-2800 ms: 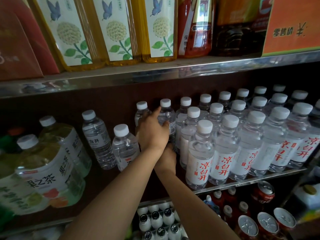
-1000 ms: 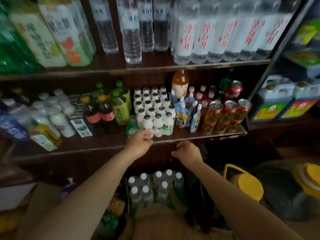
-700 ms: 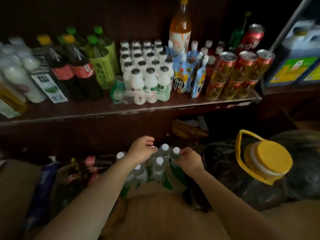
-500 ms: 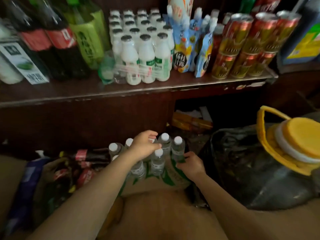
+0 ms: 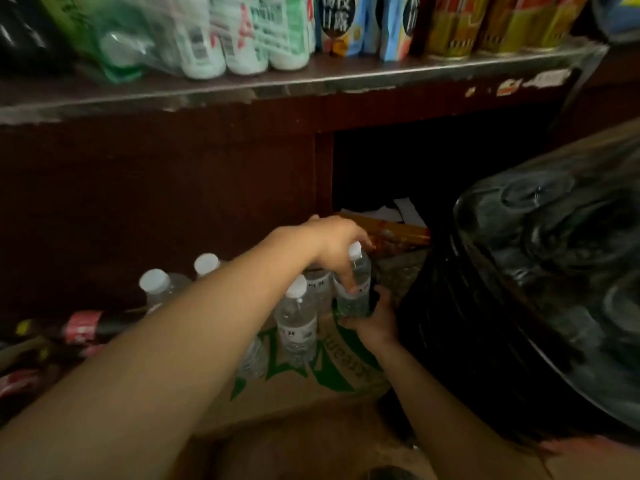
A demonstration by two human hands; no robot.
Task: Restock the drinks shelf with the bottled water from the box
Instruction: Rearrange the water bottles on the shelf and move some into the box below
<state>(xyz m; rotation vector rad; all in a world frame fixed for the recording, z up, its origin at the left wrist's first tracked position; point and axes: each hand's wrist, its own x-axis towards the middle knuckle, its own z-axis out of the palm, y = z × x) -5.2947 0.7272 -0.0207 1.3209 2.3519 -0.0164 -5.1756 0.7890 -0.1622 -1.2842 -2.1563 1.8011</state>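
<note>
A dark wooden shelf unit (image 5: 156,188) fills the upper view, its metal-edged shelf (image 5: 311,77) carrying white drink bottles and cans, well above the fingers. To the right of the hands, close beside them, sits a large dark plastic-wrapped bulk (image 5: 536,289), which leaves only a narrow gap to reach through. Below the fingers stands an open cardboard box (image 5: 311,379) with green print, holding upright bottled water; white caps (image 5: 154,281) show to the left of the fingers, behind the left forearm.

The left hand (image 5: 337,251) reaches down from above, fingers curled around the shoulder of one water bottle (image 5: 355,289) at the box's right end, probably to draw it straight up out of the tight pack. The right hand (image 5: 372,317) comes in low from the right, fingers wrapped under and around that same bottle's base, seemingly to steady or lift it. Another bottle (image 5: 296,323) stands just left of the gripped one, touching or nearly so. The bottle appears still inside the box, so none is on its way to the shelf yet.
</note>
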